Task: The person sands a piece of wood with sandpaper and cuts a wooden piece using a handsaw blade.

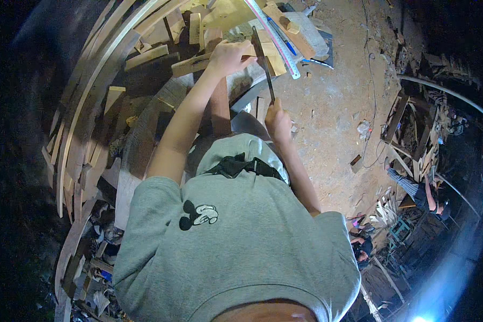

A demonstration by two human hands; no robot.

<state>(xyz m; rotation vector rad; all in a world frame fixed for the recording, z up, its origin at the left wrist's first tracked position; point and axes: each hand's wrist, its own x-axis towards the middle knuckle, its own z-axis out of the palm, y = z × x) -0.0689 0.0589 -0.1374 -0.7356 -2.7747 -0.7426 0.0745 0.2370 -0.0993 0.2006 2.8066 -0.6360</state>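
My right hand (279, 122) is closed around the near end of a long, narrow dark-bladed tool (265, 65). Its blade runs away from me and crosses a pale wood block (274, 60); whether it is a saw or a file I cannot tell. On the left side of the blade, my left hand (231, 58) is closed on a piece of wood, its fingertips near the blade. Most of what it grips is hidden under the hand. Just right of the block lies a ruler (291, 64) with a pinkish edge, and beside it a blue pen (282, 35).
Loose wood offcuts (147, 57) and long curved boards (74, 126) crowd the left. A brown plank (220, 104) stretches toward me below my left hand. The dusty floor (327, 123) spreads to the right, with a thin cable (371, 70). Two people (421, 190) are at the far right.
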